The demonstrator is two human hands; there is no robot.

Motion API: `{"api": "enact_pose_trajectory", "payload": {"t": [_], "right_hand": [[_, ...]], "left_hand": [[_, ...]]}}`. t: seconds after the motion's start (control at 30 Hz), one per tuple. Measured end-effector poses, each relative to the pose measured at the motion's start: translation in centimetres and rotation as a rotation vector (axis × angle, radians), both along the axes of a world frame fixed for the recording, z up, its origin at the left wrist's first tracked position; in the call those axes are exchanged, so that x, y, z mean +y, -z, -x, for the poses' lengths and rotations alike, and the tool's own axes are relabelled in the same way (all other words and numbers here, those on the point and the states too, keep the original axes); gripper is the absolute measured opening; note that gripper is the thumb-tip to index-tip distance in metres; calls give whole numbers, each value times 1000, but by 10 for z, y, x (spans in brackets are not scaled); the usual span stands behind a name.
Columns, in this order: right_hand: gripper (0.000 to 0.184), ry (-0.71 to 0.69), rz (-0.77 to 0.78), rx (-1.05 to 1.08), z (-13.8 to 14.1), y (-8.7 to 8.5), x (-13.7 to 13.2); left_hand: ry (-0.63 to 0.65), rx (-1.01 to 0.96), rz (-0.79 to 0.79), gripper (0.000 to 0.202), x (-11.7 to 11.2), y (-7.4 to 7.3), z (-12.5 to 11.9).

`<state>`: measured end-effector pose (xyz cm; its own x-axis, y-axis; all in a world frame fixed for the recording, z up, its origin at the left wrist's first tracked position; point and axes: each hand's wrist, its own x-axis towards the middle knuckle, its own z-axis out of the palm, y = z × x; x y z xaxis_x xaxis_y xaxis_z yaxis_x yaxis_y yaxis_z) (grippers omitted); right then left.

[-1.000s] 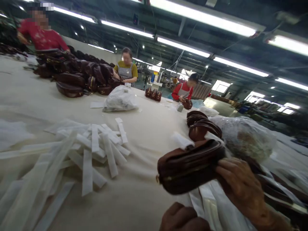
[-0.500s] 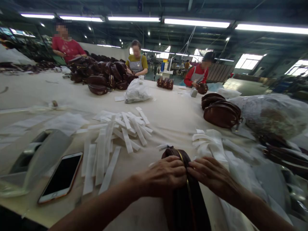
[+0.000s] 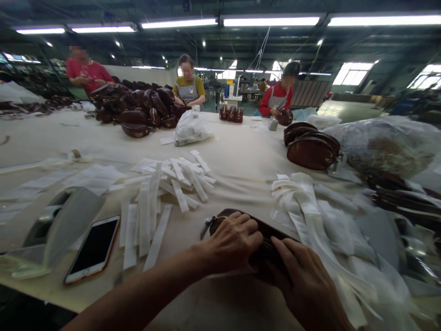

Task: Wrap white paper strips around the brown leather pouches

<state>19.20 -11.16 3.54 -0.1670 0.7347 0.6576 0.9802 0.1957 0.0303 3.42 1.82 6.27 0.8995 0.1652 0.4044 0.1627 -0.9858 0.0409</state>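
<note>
A dark brown leather zip bag (image 3: pixel 267 225) lies at an angle on the table in front of me, its far end pointing left, with a small grey tab or pull there. My left hand (image 3: pixel 236 236) is closed over its upper part, fingers curled at the opening. Across from it, my right hand (image 3: pixel 303 273) grips the bag's near right side, fingers reaching to the dark opening. Both hands hide much of the bag, and its inside is too dark to make out.
White strips (image 3: pixel 151 207) lie left of the bag, beside a phone (image 3: pixel 93 248) and a tape dispenser (image 3: pixel 55 216). More white strips (image 3: pixel 306 202) are heaped at right. Stacked brown bags (image 3: pixel 313 151) and a plastic sack (image 3: pixel 382 142) stand beyond. Co-workers (image 3: pixel 189 87) work across the table.
The bag has turned from pointing away from me to lying slantwise, its far end swung left. My left hand has curled tighter, and my right hand has come nearer to me.
</note>
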Motion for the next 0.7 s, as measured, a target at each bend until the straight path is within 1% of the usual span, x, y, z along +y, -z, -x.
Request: {"api": "enact_pose_trajectory", "payload": {"t": [0.1, 0.17, 0.23, 0.3, 0.37, 0.43, 0.53, 0.6, 0.63, 0.7], "right_hand": [[30, 53, 4, -9, -3, 3, 8], [31, 75, 30, 4, -3, 1, 11], [34, 96, 56, 45, -5, -2, 14], [41, 118, 80, 109, -7, -5, 16], [47, 130, 98, 150, -12, -8, 18], [48, 133, 116, 152, -18, -11, 22], [45, 139, 111, 112, -29, -12, 30], [45, 103, 114, 136, -37, -9, 37], [44, 72, 131, 169, -40, -7, 41], [41, -1, 186, 246, -45, -2, 48]], "left_hand": [[-53, 3, 43, 14, 4, 4, 4], [-74, -18, 49, 21, 11, 3, 7], [-69, -58, 73, 24, 21, 2, 10], [-17, -77, 162, 22, 30, 4, 13], [29, -78, 276, 19, 36, 8, 15], [25, -110, 348, 19, 36, 16, 15], [-106, -201, 418, 32, 29, 26, 13], [-195, -228, 437, 46, 23, 29, 11], [-227, -220, 428, 49, 21, 29, 10], [-256, -176, 384, 48, 20, 28, 7]]}}
